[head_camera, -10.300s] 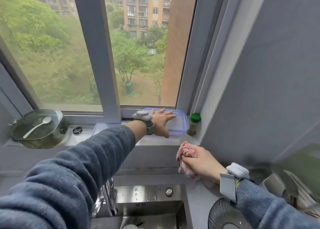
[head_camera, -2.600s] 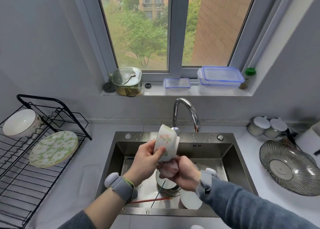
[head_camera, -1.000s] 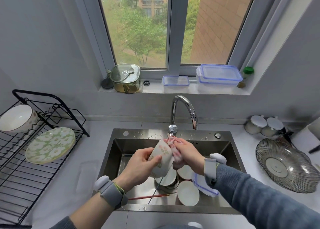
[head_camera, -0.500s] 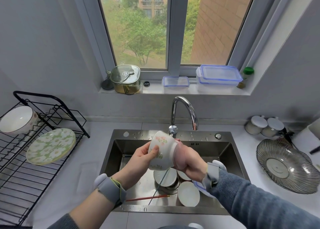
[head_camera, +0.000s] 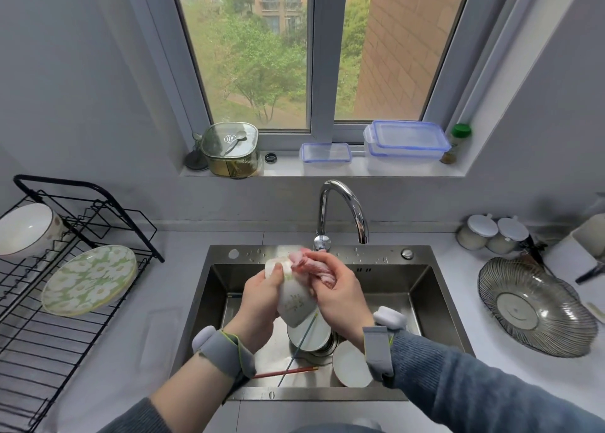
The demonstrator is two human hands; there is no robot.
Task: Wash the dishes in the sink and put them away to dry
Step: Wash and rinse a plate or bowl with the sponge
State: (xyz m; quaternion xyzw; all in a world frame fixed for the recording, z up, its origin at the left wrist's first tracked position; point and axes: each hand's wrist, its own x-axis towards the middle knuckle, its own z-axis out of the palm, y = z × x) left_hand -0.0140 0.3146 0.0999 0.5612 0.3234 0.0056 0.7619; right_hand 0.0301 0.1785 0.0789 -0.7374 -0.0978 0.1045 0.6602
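Left hand (head_camera: 262, 296) gripped the bowl (head_camera: 296, 301), right hand (head_camera: 337, 290) pinched the rag (head_camera: 309, 264); best to rotate the bowl so the rim got scrubbed evenly

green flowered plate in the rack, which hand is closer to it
Left. The left hand grips the cup over the sink, on the side toward the green flowered plate in the rack. The right hand, holding the pink cloth, is farther away.
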